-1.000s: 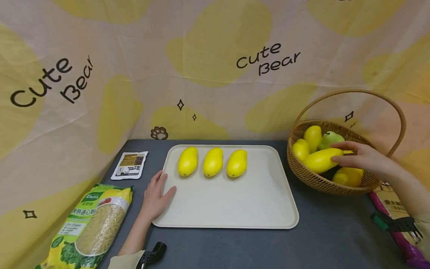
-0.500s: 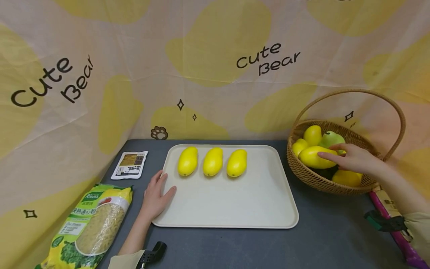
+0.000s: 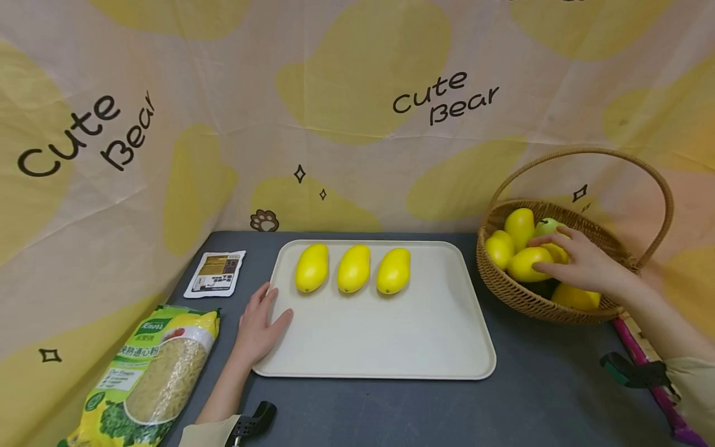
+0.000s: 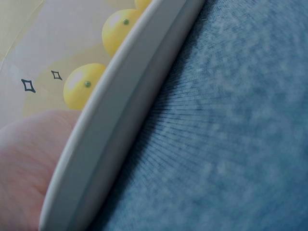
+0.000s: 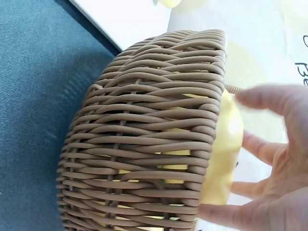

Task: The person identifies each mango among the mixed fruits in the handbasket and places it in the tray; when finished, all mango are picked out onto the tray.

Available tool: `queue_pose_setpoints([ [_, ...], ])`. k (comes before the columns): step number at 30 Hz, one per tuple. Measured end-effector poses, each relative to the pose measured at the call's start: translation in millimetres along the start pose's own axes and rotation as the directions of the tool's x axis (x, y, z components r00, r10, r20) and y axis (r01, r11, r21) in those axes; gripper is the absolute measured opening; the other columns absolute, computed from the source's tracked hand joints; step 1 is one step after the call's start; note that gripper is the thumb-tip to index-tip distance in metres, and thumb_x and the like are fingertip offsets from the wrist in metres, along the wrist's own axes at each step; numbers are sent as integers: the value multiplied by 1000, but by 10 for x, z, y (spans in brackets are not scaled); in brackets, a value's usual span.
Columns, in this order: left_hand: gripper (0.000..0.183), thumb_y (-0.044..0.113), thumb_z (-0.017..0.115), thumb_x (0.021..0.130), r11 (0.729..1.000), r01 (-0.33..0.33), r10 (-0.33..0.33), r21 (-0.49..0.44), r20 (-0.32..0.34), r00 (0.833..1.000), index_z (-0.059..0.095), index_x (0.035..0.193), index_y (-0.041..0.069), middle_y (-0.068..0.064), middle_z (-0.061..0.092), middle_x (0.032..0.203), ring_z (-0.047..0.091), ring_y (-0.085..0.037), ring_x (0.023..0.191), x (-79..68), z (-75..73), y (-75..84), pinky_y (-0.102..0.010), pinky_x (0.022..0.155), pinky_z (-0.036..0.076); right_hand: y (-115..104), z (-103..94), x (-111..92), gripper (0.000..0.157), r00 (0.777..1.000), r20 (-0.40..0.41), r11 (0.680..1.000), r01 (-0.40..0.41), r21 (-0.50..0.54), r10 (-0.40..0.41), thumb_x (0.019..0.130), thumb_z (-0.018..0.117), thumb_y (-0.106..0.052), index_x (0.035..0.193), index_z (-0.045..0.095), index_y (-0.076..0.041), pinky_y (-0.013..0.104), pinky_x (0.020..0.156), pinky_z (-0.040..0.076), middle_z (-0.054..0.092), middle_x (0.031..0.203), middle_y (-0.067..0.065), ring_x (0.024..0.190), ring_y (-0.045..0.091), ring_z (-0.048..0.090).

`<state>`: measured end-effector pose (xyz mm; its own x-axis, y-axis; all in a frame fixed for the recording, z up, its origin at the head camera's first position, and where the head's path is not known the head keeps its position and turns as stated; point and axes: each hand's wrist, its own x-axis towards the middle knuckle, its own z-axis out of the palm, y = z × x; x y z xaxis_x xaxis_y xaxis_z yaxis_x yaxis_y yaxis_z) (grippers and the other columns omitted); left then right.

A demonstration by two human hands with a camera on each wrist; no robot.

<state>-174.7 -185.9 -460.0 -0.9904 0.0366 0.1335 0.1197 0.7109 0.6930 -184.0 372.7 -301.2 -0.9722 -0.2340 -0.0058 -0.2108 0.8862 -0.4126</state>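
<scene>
"At the right of the frame, what is the right hand [image 3: 586, 266] doing?"

"Reaching into a wicker basket [image 3: 511, 297], thumb and fingers at a plump yellow fruit [image 3: 525, 265] near the basket's front. Whether they clasp it, I cannot tell."

"And the left hand [image 3: 260, 329]?"

"Left of centre, relaxed, resting on the edge of a cream tray [image 3: 402, 338]. Three similar fruits [image 3: 354, 269] stand in a row along the tray's upper part."

"How would the basket fruit handle?"

"Probably light and stiff, with glossy skin that could slip. Best held around its thick middle, thumb one side, fingers opposite."

"Do other views add anything?"

"Yes. The right wrist view gives the basket's outer weave, yellow glimpsed through its gaps, and fingers fanned out beside yellow skin above the rim. Only the head view shows a green pear [image 3: 545, 226], partly behind the fingers. The left wrist view catches small greenish dots [image 4: 87, 84] on fruit ends peeping over the tray's edge."
</scene>
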Motion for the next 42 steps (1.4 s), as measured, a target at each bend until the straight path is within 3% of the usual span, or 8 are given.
queue_pose_setpoints([
  [5, 63, 26, 60, 95, 1000, 2, -2, -4, -4, 1000, 38, 145, -7, -23, 21, 156, 22, -43, 140, 4, 3, -12, -65, 106, 13, -18, 83, 10, 56, 998, -46, 999, -45, -4, 45, 87, 71, -40, 117, 51, 2, 71, 88, 31, 28, 136, 43, 123, 58, 26],
  [10, 64, 26, 60, 95, 1000, 9, -9, 2, 8, 1000, 38, 145, -6, -22, 20, 156, 21, -42, 141, 11, 10, -31, -64, 107, 13, 29, 115, -15, 63, 998, -58, 999, -41, -21, 39, 80, 80, -37, 113, 47, 5, 70, 86, 32, 27, 134, 47, 122, 61, 24],
  [14, 64, 26, 61, 95, 1000, 15, -15, 7, 13, 1000, 38, 146, -6, -22, 20, 156, 21, -42, 141, 18, 8, -36, -64, 108, 12, 68, 94, -65, 69, 999, -31, 999, -41, -27, 40, 80, 80, -36, 123, 45, 5, 75, 86, 30, 22, 137, 48, 125, 63, 20],
  [19, 65, 27, 60, 96, 1000, 18, -19, 13, 21, 1000, 37, 146, -6, -22, 19, 157, 20, -42, 141, 22, 6, -27, -64, 108, 12, 134, 86, -163, 85, 1000, -1, 994, -28, -110, 28, 81, 78, -40, 141, 39, 6, 77, 86, 31, 17, 138, 51, 125, 65, 20],
  [29, 64, 27, 60, 96, 1000, 20, -20, 8, 19, 1000, 36, 146, -6, -21, 19, 157, 20, -42, 142, 29, 15, -34, -64, 108, 12, 221, 137, -190, 103, 996, 15, 982, -82, -168, 86, 79, 77, -49, 144, 28, 14, 73, 85, 36, 19, 136, 51, 118, 64, 29],
  [38, 64, 27, 60, 96, 1000, 16, -16, 7, 15, 1000, 37, 146, -6, -22, 19, 157, 20, -42, 141, 30, 18, -38, -64, 108, 12, 31, 48, -179, 104, 990, -132, 994, -56, -93, 43, 76, 80, -46, 144, 28, 12, 70, 81, 35, 29, 136, 44, 119, 61, 28],
  [42, 64, 27, 60, 96, 1000, 18, -18, 8, 15, 1000, 37, 146, -6, -22, 19, 157, 20, -42, 141, 20, 6, -27, -64, 108, 12, -164, 20, -181, 103, 987, -158, 999, -35, 2, 35, 77, 80, -42, 149, 25, 8, 65, 79, 42, 29, 140, 40, 117, 57, 33],
])
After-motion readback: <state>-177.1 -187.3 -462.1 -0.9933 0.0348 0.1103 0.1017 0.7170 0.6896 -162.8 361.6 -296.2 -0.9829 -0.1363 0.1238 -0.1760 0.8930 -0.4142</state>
